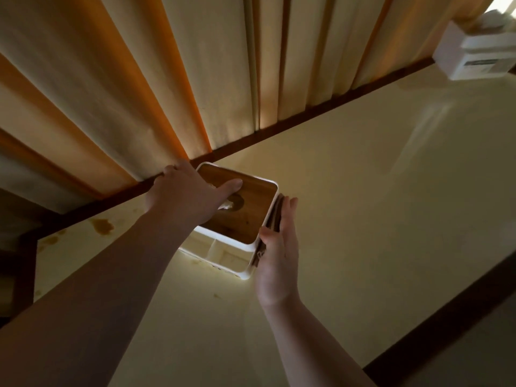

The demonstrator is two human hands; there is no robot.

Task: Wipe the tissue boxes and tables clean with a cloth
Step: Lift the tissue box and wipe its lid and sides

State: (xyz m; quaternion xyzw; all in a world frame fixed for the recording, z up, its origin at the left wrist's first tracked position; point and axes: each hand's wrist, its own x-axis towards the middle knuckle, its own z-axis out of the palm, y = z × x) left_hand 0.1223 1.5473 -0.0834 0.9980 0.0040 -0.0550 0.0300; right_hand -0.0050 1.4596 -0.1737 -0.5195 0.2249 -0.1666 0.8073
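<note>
Hands: left hand (184,194) gripping tissue box (245,216), right hand (276,247) flat, fingers straight, cloth (275,216) mostly hidden.

The tissue box (240,216) sits on the table (363,219) near its far edge, before the curtain (139,79); another box (474,51) stands far right.

Cream table (363,219) carries two tissue boxes (245,216), stains (102,226).

Both forearms extended forward: left hand (184,191) palm-down with fingers curled over a far edge and thumb outstretched; right hand (277,247) flat, fingers straight, turned sideways.
</note>
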